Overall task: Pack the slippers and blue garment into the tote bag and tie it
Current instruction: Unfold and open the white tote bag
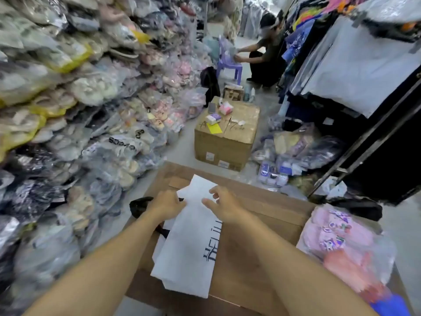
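Note:
A flat white tote bag (189, 252) with dark lettering lies folded on a wooden table (262, 224) in front of me. My left hand (167, 205) pinches the bag's far left edge near its top. My right hand (224, 205) hovers over the bag's far right edge with fingers spread, touching or just above the fabric. Bagged pink and purple slippers (337, 236) sit in clear plastic at the table's right side. A blue garment (391, 306) shows at the bottom right corner, partly cut off by the frame.
A black item (140, 205) lies at the table's left edge. Stacks of bagged goods (68, 110) wall the left side. A cardboard box (227, 133) stands on the floor ahead. A clothes rack (353, 87) fills the right. A person (266, 55) crouches at the back.

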`<state>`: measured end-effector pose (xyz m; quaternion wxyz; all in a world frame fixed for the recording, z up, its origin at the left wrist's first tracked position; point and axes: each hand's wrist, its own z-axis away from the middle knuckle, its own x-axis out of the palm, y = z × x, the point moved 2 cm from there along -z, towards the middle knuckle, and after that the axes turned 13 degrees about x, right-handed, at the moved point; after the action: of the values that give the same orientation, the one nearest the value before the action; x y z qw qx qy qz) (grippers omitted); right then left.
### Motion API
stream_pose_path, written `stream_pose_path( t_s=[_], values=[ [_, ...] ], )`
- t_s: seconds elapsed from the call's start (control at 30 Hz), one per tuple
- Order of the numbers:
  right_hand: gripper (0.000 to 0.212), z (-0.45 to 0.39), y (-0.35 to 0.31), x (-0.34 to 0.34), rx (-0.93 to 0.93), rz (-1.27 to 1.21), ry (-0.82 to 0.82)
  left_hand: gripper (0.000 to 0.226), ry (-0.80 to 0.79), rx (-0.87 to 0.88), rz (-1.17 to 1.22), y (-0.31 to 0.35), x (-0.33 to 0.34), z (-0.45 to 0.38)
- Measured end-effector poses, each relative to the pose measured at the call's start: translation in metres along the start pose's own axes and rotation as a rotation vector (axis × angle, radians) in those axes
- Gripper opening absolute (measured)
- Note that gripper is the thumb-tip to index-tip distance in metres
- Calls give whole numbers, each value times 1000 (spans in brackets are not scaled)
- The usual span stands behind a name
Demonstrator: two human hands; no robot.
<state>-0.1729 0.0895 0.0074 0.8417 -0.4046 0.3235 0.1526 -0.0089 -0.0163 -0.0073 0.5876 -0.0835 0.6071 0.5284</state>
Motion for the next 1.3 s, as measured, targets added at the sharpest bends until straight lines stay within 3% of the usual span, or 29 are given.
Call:
stream_pose_path(
  t_s=[0.13, 0.23, 0.33, 0.43, 0.57, 0.6, 0.67, 0.77, 0.83, 0.87, 0.93, 1.0, 1.07, 1.2, 1.3],
  values=[
    [54, 2, -2, 19, 56, 32, -87, 48, -151, -48, -3, -6, 12, 5],
    [52, -2, -6, 23, 151, -23, -108, 49, -88, 39, 112, -3, 17, -4],
    [57, -2, -13, 8, 292, -324, -116, 47, 30, 166, 230, 21, 11, -10],
    [61, -5, -18, -18, 398, -656, -134, 35, 88, 266, 186, 63, 2, -13],
    [13, -9, -17, -53, 330, -762, -91, 12, 55, 461, 122, 118, -9, -8],
    [13, -10, -15, -64, 335, -752, -37, 11, 59, 535, 113, 129, -13, -6],
    [19, -8, -9, -84, 367, -778, 39, 17, 167, 680, 111, 147, -25, 0],
    [21, -4, 2, -109, 367, -899, 87, 18, 560, 815, 119, 165, -53, 7],
    [24, 1, 7, -123, 374, -992, 111, 14, 774, 788, 76, 167, -68, 2],
    [26, 3, 11, -128, 371, -1049, 119, 10, 792, 738, 67, 166, -73, -5],
    [27, 5, 16, -136, 366, -1161, 122, 3, 627, 627, 180, 166, -75, -20],
    [26, 7, 20, -140, 372, -1279, 120, 12, 361, 490, 371, 166, -69, -33],
    [27, 7, 23, -142, 375, -1372, 113, 21, 201, 416, 399, 166, -59, -42],
    [30, 7, 23, -141, 337, -1386, 120, 28, 20, 526, 454, 175, -45, -41],
    [33, 8, 22, -144, 310, -1442, 148, 26, -110, 475, 475, 176, -41, -40]
  ],
)
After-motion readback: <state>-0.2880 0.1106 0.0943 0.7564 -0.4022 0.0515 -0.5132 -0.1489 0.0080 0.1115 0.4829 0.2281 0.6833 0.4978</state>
